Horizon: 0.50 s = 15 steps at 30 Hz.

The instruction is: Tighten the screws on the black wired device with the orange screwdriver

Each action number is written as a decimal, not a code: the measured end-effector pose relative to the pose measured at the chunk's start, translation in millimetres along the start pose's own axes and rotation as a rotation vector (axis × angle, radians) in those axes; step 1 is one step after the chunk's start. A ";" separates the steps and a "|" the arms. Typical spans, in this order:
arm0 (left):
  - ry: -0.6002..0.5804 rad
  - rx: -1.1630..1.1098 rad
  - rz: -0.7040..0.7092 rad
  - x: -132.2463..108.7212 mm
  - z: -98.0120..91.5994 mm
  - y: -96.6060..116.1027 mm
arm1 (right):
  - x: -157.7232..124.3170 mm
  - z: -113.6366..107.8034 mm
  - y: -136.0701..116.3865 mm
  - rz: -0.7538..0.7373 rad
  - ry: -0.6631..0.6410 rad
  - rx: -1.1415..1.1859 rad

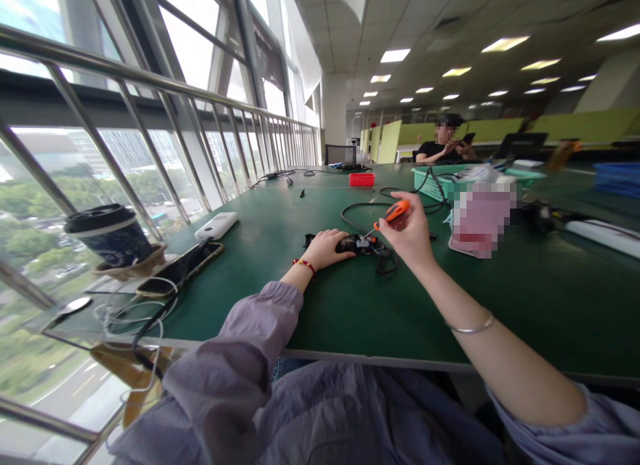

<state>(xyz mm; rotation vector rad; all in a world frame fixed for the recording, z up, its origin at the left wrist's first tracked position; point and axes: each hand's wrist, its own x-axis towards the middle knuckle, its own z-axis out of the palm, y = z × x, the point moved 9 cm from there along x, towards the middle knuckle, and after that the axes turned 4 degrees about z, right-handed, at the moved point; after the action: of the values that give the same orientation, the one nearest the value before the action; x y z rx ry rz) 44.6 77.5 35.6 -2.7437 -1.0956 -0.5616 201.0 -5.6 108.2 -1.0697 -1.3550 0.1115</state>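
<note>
On the green tabletop point(280, 305) lies a small black device point(363, 245) with orange bits and cables; its exact kind does not show. My left hand point(327, 248) is wrapped over its left end and presses it to the table. In my right hand point(413, 235) is a screwdriver point(399, 213) with an orange handle, the fingers closed round it. The thin shaft slants down to the left, and its tip is at the device. Whether the tip sits in a screw is too small to tell. A dark cable point(350, 215) curves behind the device.
At the left edge stand a lidded paper cup point(113, 235), a phone point(183, 272), a white power bank point(217, 226) and a coiled white cable point(125, 315). Farther back are a red box point(361, 179) and a green basket point(425, 180). A person point(445, 142) sits across the table.
</note>
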 end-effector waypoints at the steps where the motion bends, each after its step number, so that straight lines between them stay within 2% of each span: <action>1: 0.001 -0.003 0.001 -0.2 -0.2 0.0 | 0.0 1.0 0.1 -0.008 -0.001 0.024; 6: -0.002 -0.008 -0.002 -0.5 -0.9 0.2 | 0.6 -1.4 7.5 0.055 0.029 -0.049; 9: -0.006 -0.001 -0.005 -0.3 -0.9 0.4 | 0.2 0.0 6.1 0.060 -0.008 -0.082; 11: -0.007 0.002 -0.005 -0.3 -0.7 0.4 | -0.3 1.7 4.3 0.041 -0.023 -0.052; 15: -0.001 -0.004 0.003 -0.6 -1.1 0.7 | 0.5 -1.6 7.6 0.034 0.037 0.003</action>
<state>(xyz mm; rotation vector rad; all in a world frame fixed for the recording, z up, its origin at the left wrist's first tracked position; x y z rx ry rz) 44.4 76.3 36.4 -2.7493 -1.0911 -0.5626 206.2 -1.9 103.8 -1.0880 -1.3036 0.1179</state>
